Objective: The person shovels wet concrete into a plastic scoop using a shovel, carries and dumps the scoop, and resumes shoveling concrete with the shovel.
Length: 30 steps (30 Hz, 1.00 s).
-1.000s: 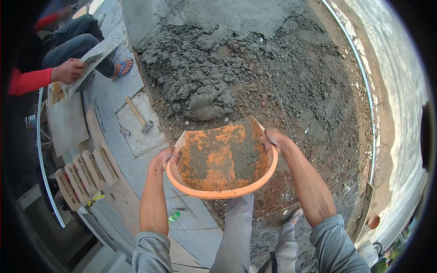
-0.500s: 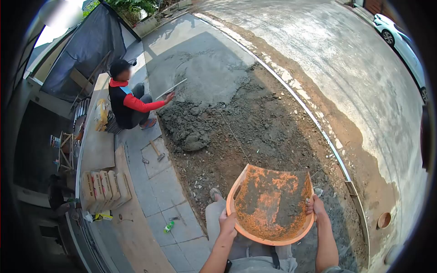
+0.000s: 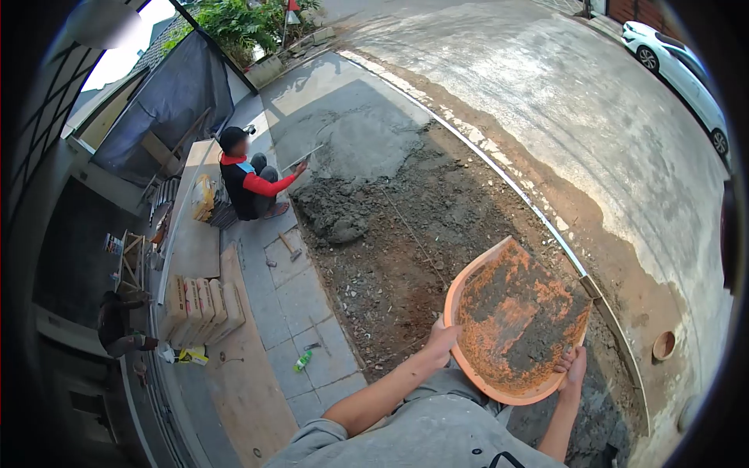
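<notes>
An orange scoop-shaped tub, smeared inside with grey cement, is held in front of my body at the lower right. My left hand grips its left rim, and my right hand is closed on the lower right side. The tub's cut-away edge faces up and to the right. Beyond it lie bare soil and a heap of wet concrete. A crouching person in red sleeves holds a long tool over the smoother concrete.
Cement bags stand at the left, near a hammer and a green bottle on the paving. Another person is at the far left. A pale edging strip borders the soil; a white car stands beyond.
My view has lifted and turned away from the nearby heap. The tub, still in both hands, has shifted right and tilted. The crouching person now holds the long tool over the concrete.
</notes>
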Tool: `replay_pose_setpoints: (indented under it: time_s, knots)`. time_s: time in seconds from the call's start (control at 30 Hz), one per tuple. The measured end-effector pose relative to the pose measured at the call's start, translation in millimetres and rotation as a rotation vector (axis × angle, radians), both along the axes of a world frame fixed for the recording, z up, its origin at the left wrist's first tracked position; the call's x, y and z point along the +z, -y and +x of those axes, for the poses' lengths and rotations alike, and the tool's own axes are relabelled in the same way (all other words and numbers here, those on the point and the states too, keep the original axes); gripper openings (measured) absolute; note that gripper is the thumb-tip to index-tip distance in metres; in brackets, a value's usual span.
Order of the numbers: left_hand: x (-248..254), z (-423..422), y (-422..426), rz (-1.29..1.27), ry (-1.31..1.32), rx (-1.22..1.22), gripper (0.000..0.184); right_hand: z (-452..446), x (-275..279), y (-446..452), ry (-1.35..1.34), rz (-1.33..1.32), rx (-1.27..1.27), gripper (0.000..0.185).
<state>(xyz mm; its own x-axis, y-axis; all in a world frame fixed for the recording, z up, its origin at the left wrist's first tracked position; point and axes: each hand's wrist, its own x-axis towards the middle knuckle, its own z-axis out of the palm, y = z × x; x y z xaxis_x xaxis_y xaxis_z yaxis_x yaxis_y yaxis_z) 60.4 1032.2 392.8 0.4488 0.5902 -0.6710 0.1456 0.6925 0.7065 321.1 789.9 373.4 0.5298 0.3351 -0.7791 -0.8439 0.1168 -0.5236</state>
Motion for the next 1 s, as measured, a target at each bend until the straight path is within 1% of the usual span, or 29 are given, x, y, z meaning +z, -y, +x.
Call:
replay_pose_setpoints:
  time_s: [0.03,0.1,0.13,0.17,0.2,0.23,0.27,0.3,0.33,0.37,0.4,0.43,0.47,0.5,0.53,0.57,0.6,0.63,0.67,0.7,0.73,0.77,0.8,0.83,0.87,0.9,0.93,0.97,1.0]
  knots:
    - [9,-11,18,-0.007,-0.008,-0.036,0.047,-18,8,15,0.006,0.023,-0.035,0.025]
    - [21,-4,59,0.027,0.162,0.084,0.055,-41,25,38,0.013,0.039,-0.135,0.022]
    - [15,-14,77,0.083,0.181,0.053,0.058,-60,38,50,0.085,-0.028,-0.131,0.020]
    - [22,-23,95,0.047,0.196,0.028,0.059,-72,34,69,0.053,-0.062,-0.162,0.020]
    - [36,-32,115,-0.044,0.183,0.016,0.059,-89,41,82,0.039,-0.106,-0.207,0.018]
    - [33,-46,135,-0.109,0.193,-0.024,0.062,-105,25,103,0.082,-0.131,-0.168,0.019]
    - [42,-58,159,-0.194,0.133,-0.029,0.064,-127,40,110,0.139,-0.170,-0.220,0.020]
    - [36,-65,172,-0.308,0.133,-0.106,0.065,-134,41,113,0.186,-0.315,-0.233,0.021]
    - [21,-86,194,-0.392,0.076,-0.122,0.066,-148,39,126,0.182,-0.351,-0.195,0.019]
    - [10,-97,208,-0.453,0.026,-0.117,0.066,-155,35,141,0.230,-0.448,-0.124,0.019]
    - [-4,-107,220,-0.458,0.021,-0.188,0.066,-161,29,151,0.274,-0.530,-0.031,0.020]
    - [-10,-118,233,-0.469,-0.016,-0.136,0.059,-167,26,161,0.265,-0.535,-0.089,0.020]
    - [-5,-119,245,-0.477,-0.054,-0.073,0.053,-173,26,171,0.323,-0.591,-0.080,0.025]
    - [-11,-127,247,-0.472,-0.070,-0.111,0.053,-183,25,181,0.370,-0.648,-0.059,0.030]
    - [-6,-124,247,-0.491,-0.077,-0.133,0.053,-188,33,189,0.350,-0.656,-0.093,0.030]
    - [-13,-123,253,-0.506,-0.076,-0.156,0.054,-192,36,204,0.321,-0.578,-0.163,0.030]
    - [-11,-114,260,-0.499,-0.087,-0.189,0.054,-197,37,219,0.293,-0.496,-0.232,0.031]
    - [-10,-105,266,-0.452,-0.134,-0.223,0.051,-202,26,237,0.511,-0.721,-0.243,0.030]
    - [-9,-94,271,-0.401,-0.180,-0.257,0.049,-205,21,261,0.495,-0.722,-0.279,0.030]
    - [-14,-82,275,-0.385,-0.226,-0.237,0.049,-209,18,290,0.621,-0.830,-0.269,0.032]
    - [-18,-73,280,-0.377,-0.233,-0.275,0.049,-212,15,323,0.746,-0.945,-0.255,0.034]
    - [-13,-58,290,-0.346,-0.238,-0.343,0.050,-217,6,359,0.753,-0.942,-0.210,0.036]
    - [-12,-43,300,-0.313,-0.240,-0.405,0.051,-224,-9,397,0.651,-0.905,-0.221,0.036]
    - [-26,-31,301,-0.303,-0.286,-0.426,0.055,-235,-18,433,0.551,-0.860,-0.228,0.036]
    - [-14,-15,321,-0.292,-0.292,-0.445,0.055,-246,-16,466,0.497,-0.889,-0.235,0.035]
    - [10,5,349,-0.147,-0.320,-0.521,0.049,-258,-14,499,0.441,-0.913,-0.239,0.035]
    - [23,23,375,-0.002,-0.342,-0.593,0.044,-270,-23,531,0.376,-0.966,-0.234,0.035]
    - [20,38,392,0.076,-0.344,-0.652,0.041,-282,-36,560,0.312,-1.018,-0.226,0.036]
    - [27,53,414,0.085,-0.348,-0.664,0.041,-297,-38,592,0.261,-1.006,-0.250,0.035]
